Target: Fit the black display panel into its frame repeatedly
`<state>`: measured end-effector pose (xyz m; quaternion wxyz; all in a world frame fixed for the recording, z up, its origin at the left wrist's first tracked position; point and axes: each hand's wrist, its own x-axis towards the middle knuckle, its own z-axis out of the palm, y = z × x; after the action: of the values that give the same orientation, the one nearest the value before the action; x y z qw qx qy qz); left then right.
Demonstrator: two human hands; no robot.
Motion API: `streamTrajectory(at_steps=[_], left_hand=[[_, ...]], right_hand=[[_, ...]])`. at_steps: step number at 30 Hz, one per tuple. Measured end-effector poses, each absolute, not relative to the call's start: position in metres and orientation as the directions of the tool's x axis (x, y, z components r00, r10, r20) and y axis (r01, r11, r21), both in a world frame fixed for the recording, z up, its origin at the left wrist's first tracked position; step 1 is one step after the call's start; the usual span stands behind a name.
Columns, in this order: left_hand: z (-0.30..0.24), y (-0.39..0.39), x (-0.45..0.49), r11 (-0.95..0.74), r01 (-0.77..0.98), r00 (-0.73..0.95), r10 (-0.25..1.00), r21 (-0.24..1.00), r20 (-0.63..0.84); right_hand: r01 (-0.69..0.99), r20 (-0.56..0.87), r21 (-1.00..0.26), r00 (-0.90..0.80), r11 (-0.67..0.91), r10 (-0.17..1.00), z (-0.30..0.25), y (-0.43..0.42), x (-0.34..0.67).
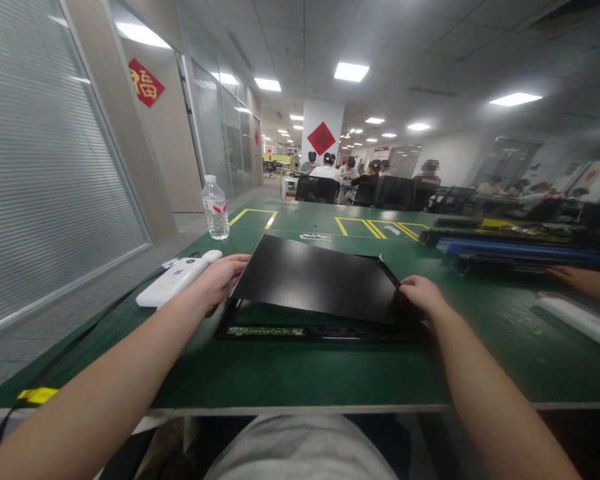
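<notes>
A flat black screen panel (320, 277) lies tilted over a thin black frame (365, 332) on the green table, its left side raised. My left hand (225, 275) is closed on the panel's left edge, fingers partly behind it. At the panel's right edge, my right hand (421, 293) is closed with its thumb and fingertips at the corner. Whether those fingers also touch the frame is hard to see. A green circuit board strip (265, 331) shows in the near side of the frame, below the panel.
Left of the panel lie a white device (173, 283) and a water bottle (216, 210). Blurred dark and blue parts (505, 247) lie at the right, near another person's hand (585, 280) and a white bar (580, 320). The table's edge (300, 409) runs close in front.
</notes>
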<state>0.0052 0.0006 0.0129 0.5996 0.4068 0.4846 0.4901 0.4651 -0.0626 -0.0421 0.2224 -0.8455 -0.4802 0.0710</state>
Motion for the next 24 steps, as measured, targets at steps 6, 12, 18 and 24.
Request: streamTrajectory(at_steps=[6,12,18,24], left_hand=[[0.023,-0.013,0.007,0.073,-0.246,0.175,0.984,0.967,-0.029],[0.028,-0.023,0.008,-0.028,-0.284,0.194,0.977,0.958,0.086],[0.031,-0.03,0.012,-0.099,-0.296,0.192,0.968,0.95,0.16],[0.035,-0.028,0.004,-0.151,-0.311,0.052,0.983,0.938,0.175]], right_hand=[[0.747,0.063,-0.499,0.537,-0.439,0.842,-0.044,-0.062,0.467],[0.726,0.087,-0.542,0.549,-0.423,0.831,-0.045,-0.059,0.469],[0.648,0.06,-0.639,0.578,-0.414,0.814,-0.042,-0.06,0.465],[0.363,0.06,-0.915,0.553,-0.176,0.831,-0.029,-0.066,0.452]])
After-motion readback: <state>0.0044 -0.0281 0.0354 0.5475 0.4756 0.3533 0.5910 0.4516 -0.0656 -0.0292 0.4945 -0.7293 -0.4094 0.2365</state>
